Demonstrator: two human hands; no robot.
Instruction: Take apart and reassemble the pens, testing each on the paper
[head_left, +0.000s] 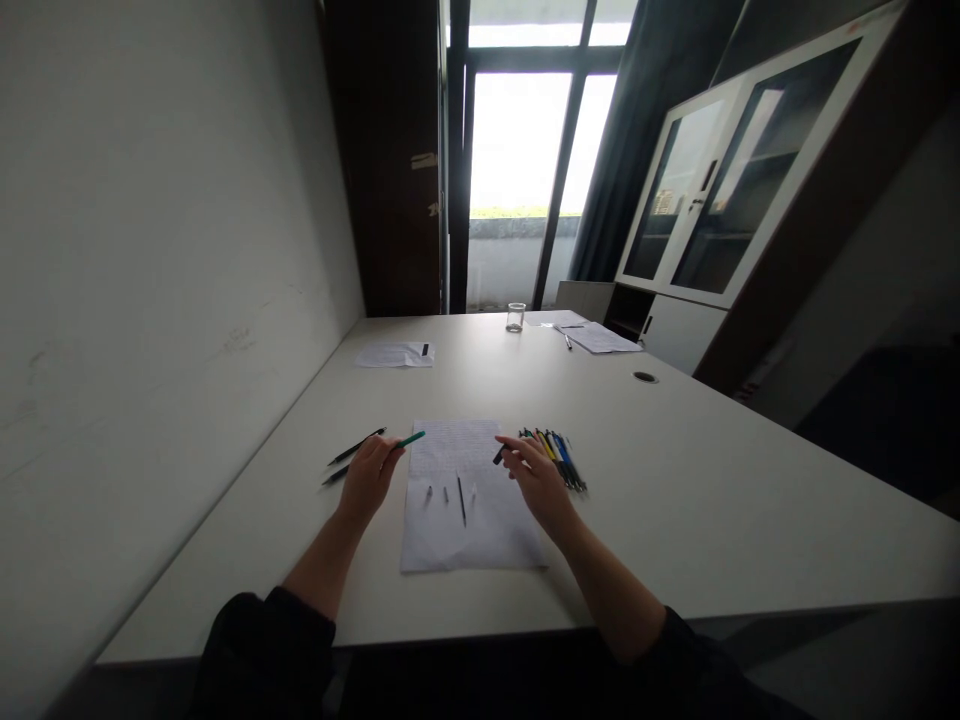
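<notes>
Centrally: one written-on paper sheet [472, 548], flat on the tabletop [465, 395], bearing a slim dark pen refill [462, 502] and three small pen parts [446, 495]. Left hand [370, 470]: pinched on a green pen barrel [412, 438], at the sheet's left edge. Right hand [537, 476]: loosely curled, fingers gripping a small dark piece [499, 455]. Right of sheet: multicoloured pens [559, 460], side by side. Left: two dark pens [357, 447].

Worn on the head, the single camera looks forward and down from the near side of the table [675, 500], close above the left hand [367, 472] and right hand [538, 480]; its wide view reaches the wall [165, 230] at nine o'clock, the window [517, 140] at twelve, the cabinet [757, 190] at two.
</notes>
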